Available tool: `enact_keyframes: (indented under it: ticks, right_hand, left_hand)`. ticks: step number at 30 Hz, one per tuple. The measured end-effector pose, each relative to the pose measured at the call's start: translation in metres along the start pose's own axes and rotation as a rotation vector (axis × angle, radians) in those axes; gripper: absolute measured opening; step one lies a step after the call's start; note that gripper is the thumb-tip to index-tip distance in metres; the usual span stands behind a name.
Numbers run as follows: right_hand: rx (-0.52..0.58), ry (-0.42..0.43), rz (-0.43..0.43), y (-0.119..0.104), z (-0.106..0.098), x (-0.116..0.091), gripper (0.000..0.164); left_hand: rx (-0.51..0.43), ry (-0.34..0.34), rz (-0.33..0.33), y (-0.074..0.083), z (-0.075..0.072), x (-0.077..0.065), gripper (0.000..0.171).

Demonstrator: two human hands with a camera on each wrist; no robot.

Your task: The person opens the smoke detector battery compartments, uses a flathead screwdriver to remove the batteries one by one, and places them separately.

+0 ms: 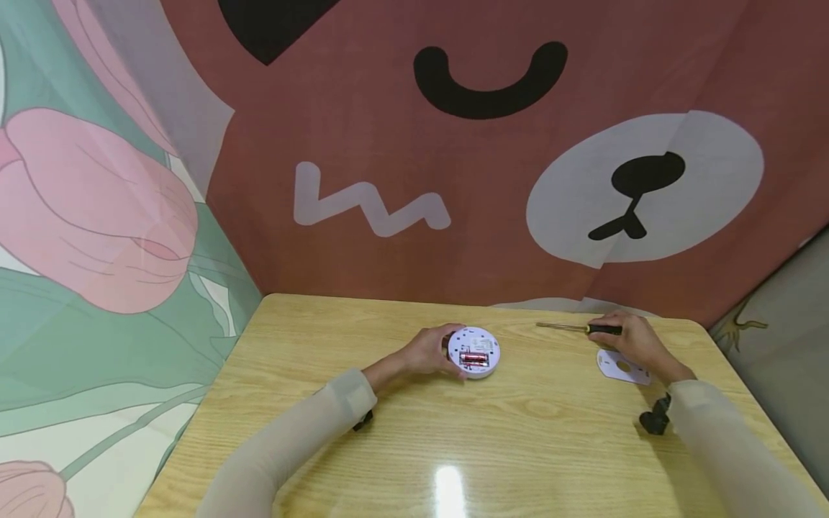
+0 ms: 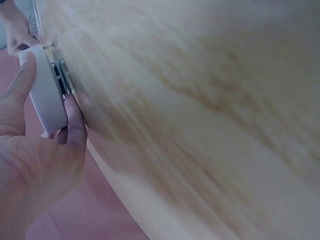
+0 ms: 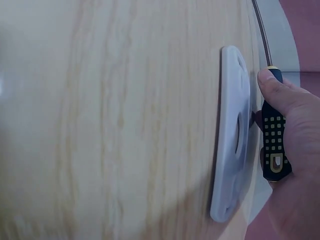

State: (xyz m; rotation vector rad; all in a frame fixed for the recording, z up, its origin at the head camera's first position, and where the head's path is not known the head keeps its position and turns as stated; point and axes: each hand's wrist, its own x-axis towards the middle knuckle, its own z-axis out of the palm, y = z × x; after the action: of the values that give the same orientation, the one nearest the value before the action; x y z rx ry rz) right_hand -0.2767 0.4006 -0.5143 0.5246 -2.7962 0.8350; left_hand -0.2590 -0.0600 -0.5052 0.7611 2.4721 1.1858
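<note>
My left hand [image 1: 430, 352] grips the rim of a round white battery-powered device [image 1: 486, 344], which looks like a smoke alarm. Its back faces up, and two red batteries [image 1: 475, 358] lie in its uncovered compartment. In the left wrist view, the thumb lies on the white side wall [image 2: 46, 95] of the device and a finger touches the opposite side. At the right, my right hand [image 1: 637, 342] holds a screwdriver [image 1: 604, 329] by its black handle, the metal shaft pointing left. A white plate [image 1: 612, 365] with a central hole lies on the table just below that hand.
The wood-grain table [image 1: 505, 432] reaches back to a brown cloth [image 1: 363, 266] printed with a bear face. A flower-printed cloth [image 1: 97, 216] hangs at the left, and a grey surface [image 1: 784, 345] stands along the right edge.
</note>
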Motion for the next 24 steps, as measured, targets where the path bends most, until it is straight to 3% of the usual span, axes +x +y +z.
enact_keyframes:
  ticks: [16,24]
  right_hand:
    - [0.031,0.005,-0.105,-0.015,-0.013,0.003,0.025]
    - [0.02,0.047,-0.267,-0.024,-0.019,0.006,0.03]
  left_hand:
    - [0.012,-0.003,-0.003,0.0,-0.002,-0.001,0.098]
    - [0.009,0.006,0.005,0.0,0.0,-0.001,0.098]
